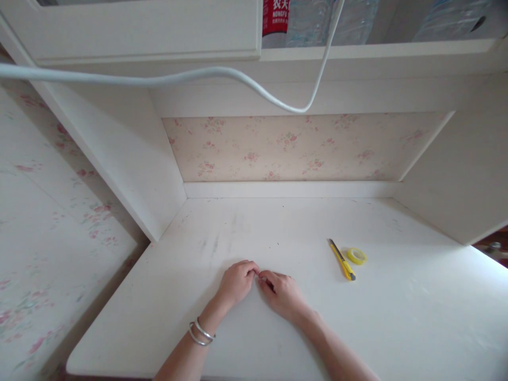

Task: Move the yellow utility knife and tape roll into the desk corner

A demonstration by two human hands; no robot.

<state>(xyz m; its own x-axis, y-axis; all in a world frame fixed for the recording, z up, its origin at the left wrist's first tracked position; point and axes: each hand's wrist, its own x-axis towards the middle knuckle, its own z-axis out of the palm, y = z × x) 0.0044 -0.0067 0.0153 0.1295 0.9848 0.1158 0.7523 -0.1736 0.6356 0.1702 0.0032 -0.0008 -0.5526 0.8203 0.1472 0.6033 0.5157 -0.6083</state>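
Both hands meet over the worktop (397,323): the left hand (236,282) has thumb and fingers drawn together, the right hand (286,295) is curled in a pinch, and their fingertips touch or nearly touch. Whether something thin sits between them cannot be made out.

From there, the yellow utility knife (342,260) and the roll of yellow tape (356,256) lie between two and three o'clock, near each other, apart from both hands. The knife's narrow end points to eleven. No cut or taped piece can be made out, so progress cannot be judged.

The back strip (293,189) bounds the surface at twelve, the left side panel (119,140) at ten, the right side panel (456,174) at two; a rounded corner lies at eight. The broadest sweep for moving seems toward four. A white cable (119,80) crosses above.
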